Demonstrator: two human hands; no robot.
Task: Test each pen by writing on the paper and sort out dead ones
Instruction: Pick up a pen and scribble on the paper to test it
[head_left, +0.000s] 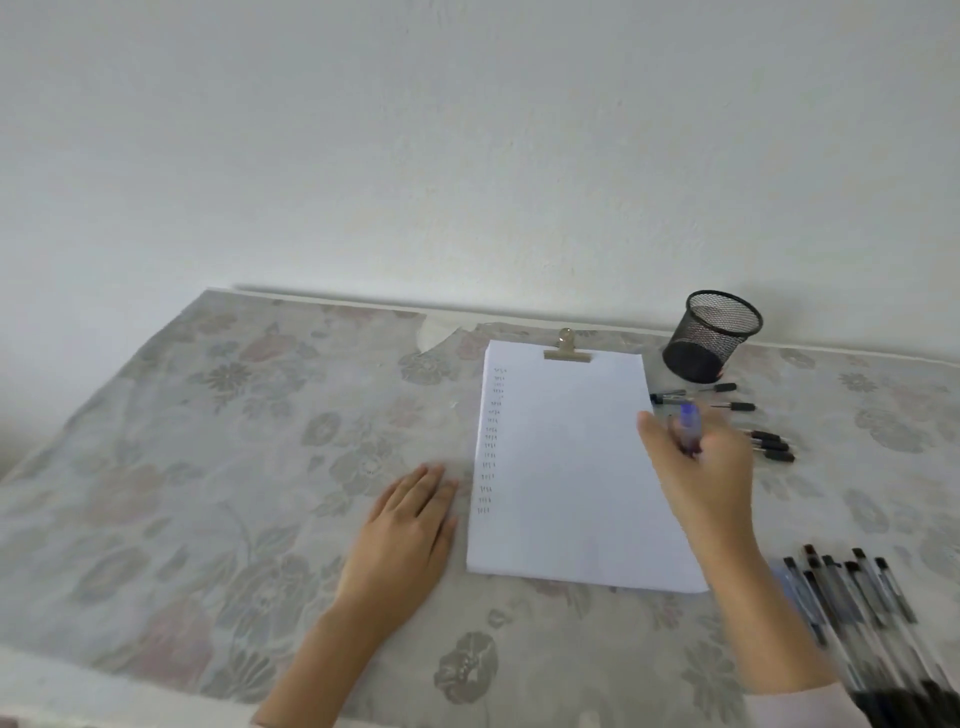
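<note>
A white sheet of paper (566, 467) lies on the table under a brass clip (567, 349), with a column of small pen marks down its left margin. My right hand (701, 473) hovers over the paper's right edge, closed around a blue pen (690, 428) that points up out of the fist. My left hand (410, 525) rests flat on the tablecloth, just left of the paper, fingers together and holding nothing. A bunch of black-capped pens (857, 608) lies at the lower right. Several more pens (748, 421) lie right of the paper.
A black mesh pen cup (711, 335) stands tilted at the back right, near the wall. A floral tablecloth (208, 441) covers the table, whose front edge runs along the bottom left.
</note>
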